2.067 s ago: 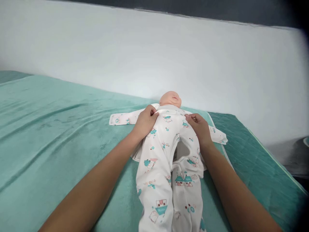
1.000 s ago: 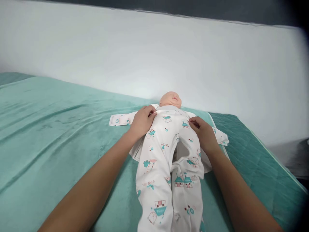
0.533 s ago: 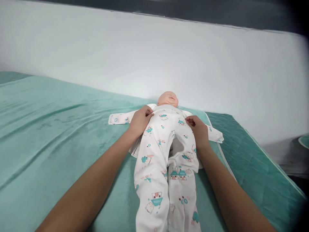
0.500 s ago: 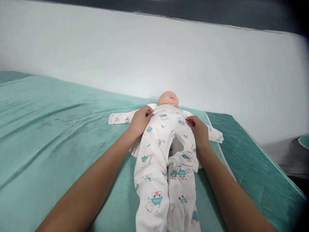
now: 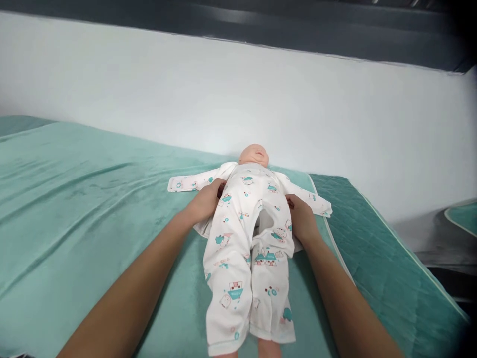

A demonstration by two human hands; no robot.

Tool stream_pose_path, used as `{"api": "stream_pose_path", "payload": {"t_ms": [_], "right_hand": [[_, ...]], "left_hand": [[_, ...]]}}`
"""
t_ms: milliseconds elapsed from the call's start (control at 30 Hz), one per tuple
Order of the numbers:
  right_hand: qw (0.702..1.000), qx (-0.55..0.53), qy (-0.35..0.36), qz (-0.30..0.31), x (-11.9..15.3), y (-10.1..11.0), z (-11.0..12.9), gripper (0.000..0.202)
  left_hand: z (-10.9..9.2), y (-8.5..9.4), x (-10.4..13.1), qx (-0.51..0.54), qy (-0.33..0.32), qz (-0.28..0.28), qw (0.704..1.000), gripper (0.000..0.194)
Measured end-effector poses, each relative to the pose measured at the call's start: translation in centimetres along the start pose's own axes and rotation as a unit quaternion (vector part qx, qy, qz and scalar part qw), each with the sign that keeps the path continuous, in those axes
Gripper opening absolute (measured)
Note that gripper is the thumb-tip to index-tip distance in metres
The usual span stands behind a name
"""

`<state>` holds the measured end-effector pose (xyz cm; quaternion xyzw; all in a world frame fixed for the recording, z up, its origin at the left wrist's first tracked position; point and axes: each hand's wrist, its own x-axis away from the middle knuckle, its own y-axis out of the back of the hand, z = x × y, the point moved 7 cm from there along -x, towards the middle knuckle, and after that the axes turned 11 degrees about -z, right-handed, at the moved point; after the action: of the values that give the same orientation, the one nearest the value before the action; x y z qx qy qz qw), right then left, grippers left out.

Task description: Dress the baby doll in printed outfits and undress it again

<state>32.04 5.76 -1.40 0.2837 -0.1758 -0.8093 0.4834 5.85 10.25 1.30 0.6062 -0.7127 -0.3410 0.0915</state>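
Note:
A baby doll lies on its back with its head toward the wall. It wears a white printed long-sleeved shirt with both sleeves spread out. White printed pants, open at the crotch, cover its legs and reach up over the front of the shirt to near the chin. My left hand is closed at the left edge of the pants, its fingertips partly hidden by the cloth. On the opposite edge, the curled fingers of my right hand grip the pants' side. The doll's feet run out of view at the bottom.
A light green sheet with wrinkles on its left side lies under the doll. To the right is a darker green quilted pad. Behind the bed stands a white wall with a dark band above.
Both my hands have slid down the sides of the pants, away from the doll's head. The view has tilted up, and the trouser hems and lower legs now show.

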Motion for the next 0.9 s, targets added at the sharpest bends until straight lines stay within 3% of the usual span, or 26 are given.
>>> {"api": "stream_pose_path", "payload": {"t_ms": [167, 367, 500, 667, 900], "right_hand": [[1.000, 0.018, -0.005, 0.004, -1.0, -0.5, 0.1, 0.033], [0.999, 0.038, 0.002, 0.005, -1.8, -1.1, -0.4, 0.027], [0.998, 0.061, 0.012, 0.019, -1.3, -1.0, -0.1, 0.023], [0.998, -0.010, 0.019, 0.067, -0.7, -0.7, 0.9, 0.022], [0.994, -0.061, 0.020, 0.085, -0.1, -0.5, 1.4, 0.028]], "left_hand": [[-0.1, -0.3, 0.5, 0.100, 0.054, 0.084, 0.990, 0.051], [0.2, -0.5, 0.9, 0.163, 0.107, 0.088, 0.977, 0.056], [0.3, -0.8, 1.0, 0.172, 0.133, 0.074, 0.973, 0.055], [0.0, -1.0, 1.2, 0.173, 0.162, 0.031, 0.971, 0.055], [1.1, -1.6, 1.9, 0.180, 0.249, -0.042, 0.951, 0.023]]}}
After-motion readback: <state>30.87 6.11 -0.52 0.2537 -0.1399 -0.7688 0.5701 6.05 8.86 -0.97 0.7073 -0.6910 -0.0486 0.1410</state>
